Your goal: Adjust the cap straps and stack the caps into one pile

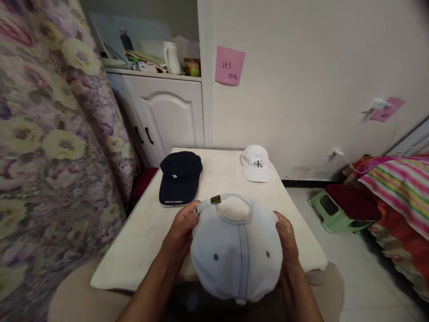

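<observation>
With your left hand (181, 232) and right hand (286, 239) clasping the pale blue cap (236, 255) by its sides above the table's (140, 250) near edge, keep both grips even so the crown stays unsquashed.

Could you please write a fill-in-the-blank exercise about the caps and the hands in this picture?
1. Both hands, the left hand and the right hand, hold the pale blue fabric cap with the brass ___ on its strap.
2. The dark navy cap lies to the ___ of the white cap.
3. ___ caps lie on the cream table.

Missing: buckle; left; Two
</observation>
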`<control>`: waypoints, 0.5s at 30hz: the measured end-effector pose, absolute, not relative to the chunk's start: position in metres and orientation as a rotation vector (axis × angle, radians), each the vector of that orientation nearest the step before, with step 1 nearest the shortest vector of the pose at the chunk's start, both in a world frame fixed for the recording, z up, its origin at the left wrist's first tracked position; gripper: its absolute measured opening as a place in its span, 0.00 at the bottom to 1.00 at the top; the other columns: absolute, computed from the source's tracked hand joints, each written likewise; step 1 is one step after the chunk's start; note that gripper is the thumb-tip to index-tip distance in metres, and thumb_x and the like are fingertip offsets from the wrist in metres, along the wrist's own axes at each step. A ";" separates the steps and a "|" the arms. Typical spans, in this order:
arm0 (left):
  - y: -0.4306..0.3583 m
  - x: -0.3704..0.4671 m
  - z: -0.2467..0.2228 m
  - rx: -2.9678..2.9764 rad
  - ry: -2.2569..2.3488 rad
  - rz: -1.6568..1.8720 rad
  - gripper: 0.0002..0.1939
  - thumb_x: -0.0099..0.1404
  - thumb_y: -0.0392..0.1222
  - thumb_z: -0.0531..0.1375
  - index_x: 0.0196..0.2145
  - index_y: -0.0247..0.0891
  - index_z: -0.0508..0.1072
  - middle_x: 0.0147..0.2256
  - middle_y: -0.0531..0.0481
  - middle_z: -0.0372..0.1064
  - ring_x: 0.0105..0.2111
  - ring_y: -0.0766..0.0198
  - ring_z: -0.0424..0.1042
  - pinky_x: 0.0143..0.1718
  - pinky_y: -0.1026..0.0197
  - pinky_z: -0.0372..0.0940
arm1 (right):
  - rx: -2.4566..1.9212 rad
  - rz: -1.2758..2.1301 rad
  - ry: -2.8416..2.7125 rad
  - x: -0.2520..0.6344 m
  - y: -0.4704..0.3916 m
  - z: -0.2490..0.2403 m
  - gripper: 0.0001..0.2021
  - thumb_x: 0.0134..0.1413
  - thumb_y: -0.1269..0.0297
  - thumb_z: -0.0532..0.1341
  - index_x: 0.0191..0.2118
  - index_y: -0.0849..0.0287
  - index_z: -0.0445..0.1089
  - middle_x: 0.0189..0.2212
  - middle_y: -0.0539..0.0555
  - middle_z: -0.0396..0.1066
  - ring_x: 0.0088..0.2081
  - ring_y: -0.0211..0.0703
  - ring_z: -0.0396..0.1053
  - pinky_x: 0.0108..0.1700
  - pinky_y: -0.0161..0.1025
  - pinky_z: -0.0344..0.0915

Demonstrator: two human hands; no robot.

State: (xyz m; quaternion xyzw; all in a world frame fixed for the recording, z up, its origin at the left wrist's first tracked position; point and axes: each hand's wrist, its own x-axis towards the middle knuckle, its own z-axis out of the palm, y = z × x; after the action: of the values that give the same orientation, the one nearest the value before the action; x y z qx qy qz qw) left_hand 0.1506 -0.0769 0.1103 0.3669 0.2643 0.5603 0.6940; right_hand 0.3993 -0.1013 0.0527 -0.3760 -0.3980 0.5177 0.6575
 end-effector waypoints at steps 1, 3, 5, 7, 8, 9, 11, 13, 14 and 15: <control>-0.079 0.150 0.110 0.829 0.576 1.232 0.18 0.49 0.48 0.74 0.29 0.35 0.72 0.22 0.55 0.66 0.19 0.70 0.62 0.20 0.69 0.57 | -0.858 1.169 -0.916 0.401 -0.104 0.054 0.21 0.51 0.43 0.65 0.26 0.57 0.64 0.20 0.45 0.54 0.22 0.35 0.47 0.22 0.34 0.49; -0.082 0.149 0.113 0.871 0.549 1.191 0.18 0.51 0.49 0.73 0.28 0.35 0.72 0.22 0.54 0.67 0.19 0.69 0.63 0.21 0.69 0.57 | -0.883 1.125 -0.953 0.402 -0.107 0.060 0.24 0.49 0.41 0.66 0.24 0.57 0.62 0.19 0.44 0.52 0.21 0.35 0.46 0.21 0.34 0.48; -0.084 0.149 0.119 0.946 0.539 1.147 0.17 0.52 0.49 0.72 0.28 0.35 0.72 0.22 0.53 0.68 0.20 0.69 0.64 0.22 0.68 0.57 | -0.902 1.065 -0.971 0.402 -0.108 0.068 0.26 0.47 0.38 0.66 0.22 0.56 0.59 0.17 0.44 0.50 0.20 0.34 0.44 0.20 0.34 0.46; -0.084 0.149 0.126 1.033 0.561 1.112 0.16 0.53 0.49 0.71 0.28 0.35 0.72 0.22 0.53 0.67 0.20 0.68 0.63 0.22 0.68 0.56 | -0.893 1.034 -0.955 0.400 -0.106 0.075 0.27 0.48 0.37 0.64 0.21 0.55 0.57 0.17 0.43 0.49 0.19 0.34 0.43 0.19 0.34 0.44; -0.083 0.149 0.128 1.073 0.583 1.097 0.17 0.53 0.50 0.71 0.28 0.36 0.72 0.22 0.53 0.67 0.20 0.68 0.63 0.22 0.68 0.55 | -0.870 1.032 -0.940 0.399 -0.104 0.078 0.26 0.50 0.38 0.63 0.22 0.55 0.57 0.17 0.43 0.49 0.19 0.35 0.42 0.19 0.34 0.44; -0.082 0.149 0.131 1.105 0.610 1.088 0.17 0.53 0.50 0.71 0.28 0.36 0.72 0.22 0.53 0.67 0.20 0.68 0.63 0.23 0.67 0.55 | -0.834 1.034 -0.930 0.399 -0.102 0.080 0.25 0.50 0.39 0.63 0.22 0.54 0.57 0.17 0.44 0.50 0.19 0.35 0.43 0.20 0.35 0.45; -0.080 0.147 0.133 1.159 0.653 1.079 0.18 0.53 0.52 0.71 0.29 0.36 0.73 0.23 0.53 0.68 0.21 0.67 0.63 0.24 0.67 0.55 | -0.746 1.034 -0.939 0.401 -0.097 0.082 0.24 0.50 0.41 0.64 0.22 0.54 0.59 0.18 0.44 0.52 0.19 0.36 0.45 0.21 0.35 0.46; -0.078 0.145 0.131 1.208 0.682 1.070 0.18 0.53 0.53 0.71 0.30 0.36 0.73 0.24 0.53 0.67 0.23 0.67 0.63 0.25 0.66 0.55 | -0.688 1.033 -0.976 0.404 -0.094 0.079 0.22 0.50 0.43 0.66 0.23 0.55 0.61 0.19 0.45 0.54 0.20 0.38 0.49 0.23 0.36 0.48; -0.078 0.145 0.129 1.233 0.702 1.059 0.18 0.54 0.53 0.71 0.31 0.36 0.73 0.24 0.53 0.67 0.23 0.66 0.63 0.25 0.66 0.55 | -0.684 1.042 -0.997 0.406 -0.093 0.077 0.21 0.50 0.44 0.66 0.23 0.55 0.62 0.19 0.46 0.54 0.21 0.38 0.49 0.24 0.36 0.48; -0.079 0.145 0.127 1.258 0.730 1.037 0.18 0.55 0.53 0.70 0.32 0.36 0.74 0.25 0.53 0.67 0.24 0.66 0.63 0.26 0.66 0.55 | -0.701 1.056 -1.012 0.409 -0.093 0.074 0.20 0.51 0.46 0.66 0.23 0.55 0.63 0.20 0.46 0.54 0.21 0.38 0.49 0.24 0.37 0.47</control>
State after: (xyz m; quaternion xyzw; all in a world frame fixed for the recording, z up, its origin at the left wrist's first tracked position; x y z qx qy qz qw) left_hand 0.1450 -0.0788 0.1267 0.5488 0.3183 0.4524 0.6268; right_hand 0.4087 -0.0929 0.0735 -0.3134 -0.4524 0.4722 0.6886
